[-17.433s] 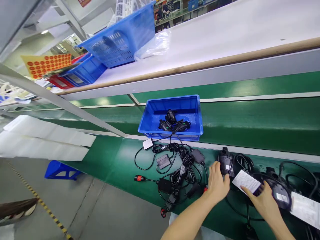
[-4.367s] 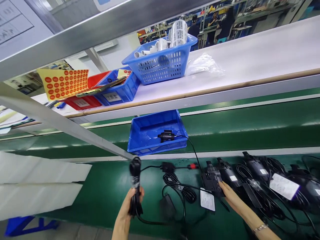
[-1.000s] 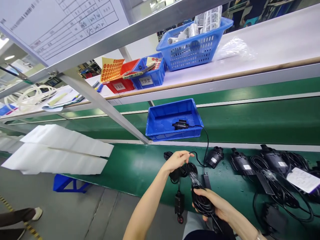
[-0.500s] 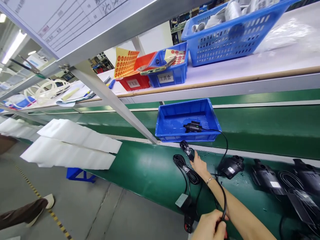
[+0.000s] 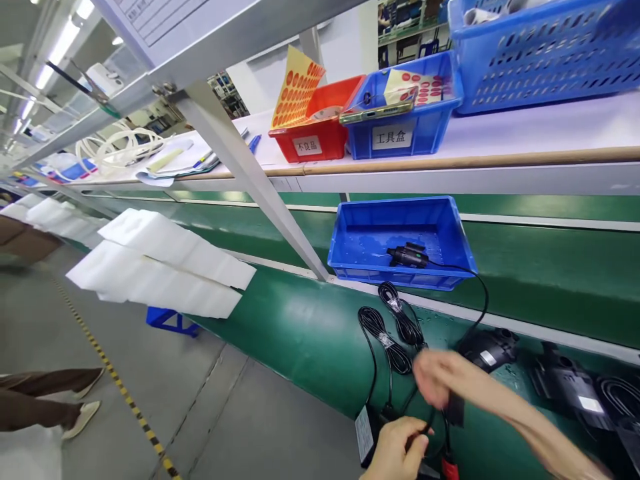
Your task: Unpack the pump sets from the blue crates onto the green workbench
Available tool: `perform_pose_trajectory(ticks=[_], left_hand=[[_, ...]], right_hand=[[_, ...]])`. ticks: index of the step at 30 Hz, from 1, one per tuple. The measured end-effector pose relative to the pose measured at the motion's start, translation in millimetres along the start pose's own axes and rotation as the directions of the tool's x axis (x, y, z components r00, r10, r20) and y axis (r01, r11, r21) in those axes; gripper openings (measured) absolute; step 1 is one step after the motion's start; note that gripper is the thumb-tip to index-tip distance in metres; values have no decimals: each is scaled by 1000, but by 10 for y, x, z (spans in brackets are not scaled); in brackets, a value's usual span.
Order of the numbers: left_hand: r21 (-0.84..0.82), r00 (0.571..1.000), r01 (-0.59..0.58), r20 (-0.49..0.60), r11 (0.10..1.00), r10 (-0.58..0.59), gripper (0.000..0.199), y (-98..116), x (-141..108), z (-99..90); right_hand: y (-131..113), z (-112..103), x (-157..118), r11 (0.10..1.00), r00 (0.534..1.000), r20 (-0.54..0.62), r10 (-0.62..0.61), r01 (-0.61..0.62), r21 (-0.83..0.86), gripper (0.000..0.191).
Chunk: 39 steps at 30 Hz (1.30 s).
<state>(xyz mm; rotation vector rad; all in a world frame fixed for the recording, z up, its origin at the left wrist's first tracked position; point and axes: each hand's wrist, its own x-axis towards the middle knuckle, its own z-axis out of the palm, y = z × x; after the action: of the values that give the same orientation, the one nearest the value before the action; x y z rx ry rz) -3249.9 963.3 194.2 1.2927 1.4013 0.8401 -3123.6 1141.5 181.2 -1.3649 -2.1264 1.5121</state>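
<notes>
My left hand point(image 5: 400, 448) is at the bottom edge, its thumb and fingers pinched on a black cable point(image 5: 429, 425). Just above and to its right, my right hand point(image 5: 436, 377) is smeared by motion and its fingers cannot be made out. Two bundled black cables lie beyond the hands: one coil point(image 5: 383, 339) on the left, another coil point(image 5: 403, 313) near the blue tray. A black power adapter point(image 5: 367, 433) with a pale label rests left of my left hand. Right of my hands is a red-ended plug point(image 5: 449, 468), partly cut off.
A blue tray point(image 5: 345, 272) holds a small black device point(image 5: 409, 255) with its cable running out. Black housings point(image 5: 575, 387) line the right side of the green bench point(image 5: 300, 333). White foam sheets point(image 5: 160, 267) lie left, beyond a slanted post point(image 5: 260, 190). Bins stand on the shelf above.
My right hand has let go of the coil near the blue tray and come back towards my left hand. The view has shifted, so the bench things sit further right.
</notes>
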Motion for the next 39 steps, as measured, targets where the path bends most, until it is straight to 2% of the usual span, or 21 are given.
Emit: perform_pose_trajectory(ticks=[2, 3, 4, 5, 7, 10, 12, 14, 17, 19, 21, 24, 26, 28, 32, 34, 36, 37, 38, 39], left_hand=[[8, 997, -14, 74, 1000, 13, 34, -22, 12, 116], [6, 994, 2, 106, 1000, -2, 35, -47, 8, 166], [-1, 991, 28, 128, 1000, -28, 37, -84, -7, 205], [-16, 989, 60, 137, 998, -57, 40, -133, -34, 230], [-35, 989, 101, 111, 994, -97, 48, -263, -130, 243], [27, 995, 96, 21, 995, -97, 59, -490, -346, 218], [94, 996, 83, 37, 992, -86, 59, -597, -479, 210], [169, 993, 62, 90, 984, -78, 49, -619, -557, 207], [326, 987, 50, 129, 944, -97, 24, -483, -554, 173], [422, 986, 56, 117, 905, -115, 19, -336, -512, 126], [510, 994, 29, 80, 860, -80, 20, -200, -482, 72], [676, 995, -98, 39, 731, 97, 16, -39, -486, -8], [759, 969, -177, 21, 627, 248, 19, 67, -510, -66], [775, 925, -229, -15, 589, 379, 29, 178, -533, -129], [701, 825, -362, -65, 614, 561, 36, 261, -517, -232], [659, 777, -344, -201, 669, 597, 33, 173, -446, -248], [580, 720, -239, -433, 779, 543, 28, 30, -307, -235], [521, 694, -190, -528, 832, 490, 29, -39, -210, -220], [463, 683, -161, -585, 871, 437, 36, -93, -94, -199], [413, 697, -153, -600, 898, 394, 50, -124, 36, -175]], right_hand=[[-198, 166, 399, 988, 992, -17, 129, -130, -85, 60], [-297, 302, 583, 971, 980, -39, 197, -201, -127, 85], [-385, 452, 738, 948, 961, -65, 270, -277, -158, 102], [-455, 597, 857, 924, 940, -94, 329, -341, -174, 101], [-538, 813, 983, 899, 912, -125, 390, -406, -163, 83], [-599, 887, 973, 920, 920, -66, 385, -389, -52, 50], [-705, 845, 895, 942, 945, 1, 328, -327, 79, 34], [-915, 804, 774, 943, 974, 43, 224, -228, 244, 24], [-1387, 728, 521, 864, 996, 74, 42, -74, 499, 30], [-1741, 604, 337, 768, 995, 88, -55, -14, 640, 41], [-2087, 393, 171, 655, 988, 89, -126, 15, 755, 52], [-2561, -32, -37, 490, 979, 41, -198, 63, 869, 58], [-2836, -316, -176, 410, 973, -2, -232, 100, 907, 57], [-3067, -559, -334, 338, 959, -31, -282, 129, 932, 55], [-3365, -952, -717, 256, 915, -81, -396, 194, 947, 42], [-3436, -1143, -953, 279, 906, -117, -407, 246, 928, 29], [-3474, -1336, -1222, 326, 915, -156, -371, 286, 901, 19], [-3483, -1431, -1363, 345, 925, -180, -333, 298, 890, 21], [-3484, -1522, -1502, 352, 932, -215, -292, 313, 882, 24], [-3474, -1610, -1632, 352, 935, -256, -245, 332, 875, 27]])
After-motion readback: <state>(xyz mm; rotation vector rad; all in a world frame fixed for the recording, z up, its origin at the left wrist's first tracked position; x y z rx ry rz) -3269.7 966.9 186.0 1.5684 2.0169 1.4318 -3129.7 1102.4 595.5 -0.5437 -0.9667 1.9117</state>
